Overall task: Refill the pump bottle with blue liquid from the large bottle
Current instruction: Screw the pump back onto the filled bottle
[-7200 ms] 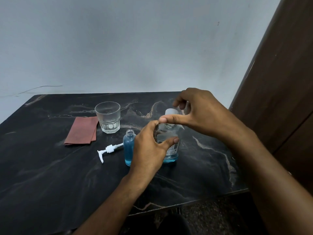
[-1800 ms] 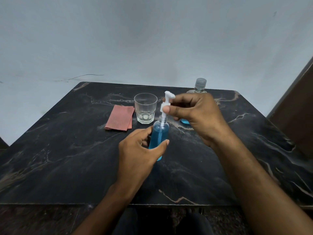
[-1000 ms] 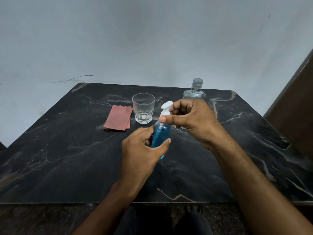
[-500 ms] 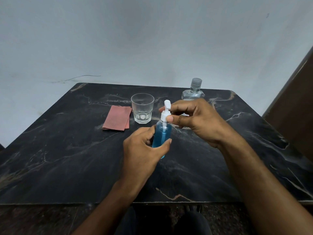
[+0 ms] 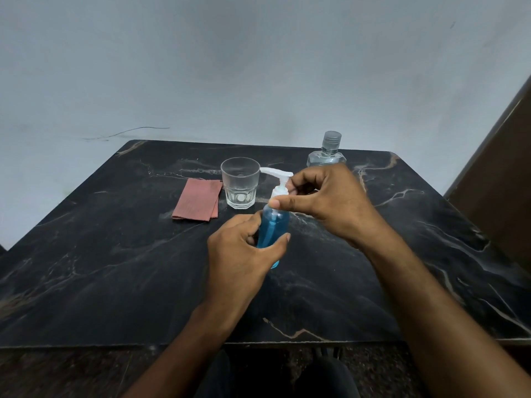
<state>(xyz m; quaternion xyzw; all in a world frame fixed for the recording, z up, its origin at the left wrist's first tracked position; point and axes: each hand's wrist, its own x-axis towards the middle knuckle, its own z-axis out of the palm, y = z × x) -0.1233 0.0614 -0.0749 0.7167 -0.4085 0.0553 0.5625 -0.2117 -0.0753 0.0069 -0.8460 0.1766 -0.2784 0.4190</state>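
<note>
Single head-worn view, looking forward and down, close over the worktop (image 5: 115,282); wall toward 12 o'clock.

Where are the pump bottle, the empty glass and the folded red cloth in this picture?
pump bottle (image 5: 273,228): head view, on its blue-filled body above the left hand's fingers.
glass (image 5: 240,182): head view, on its clear side wall.
red cloth (image 5: 197,203): head view, on the middle of its folded top face.

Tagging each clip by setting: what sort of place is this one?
Probably a room in a home, though nothing settles it: a black marble-patterned table pushed against a plain painted wall, a drinking glass and a folded cloth on it, and dark wood panelling to the right.
</note>
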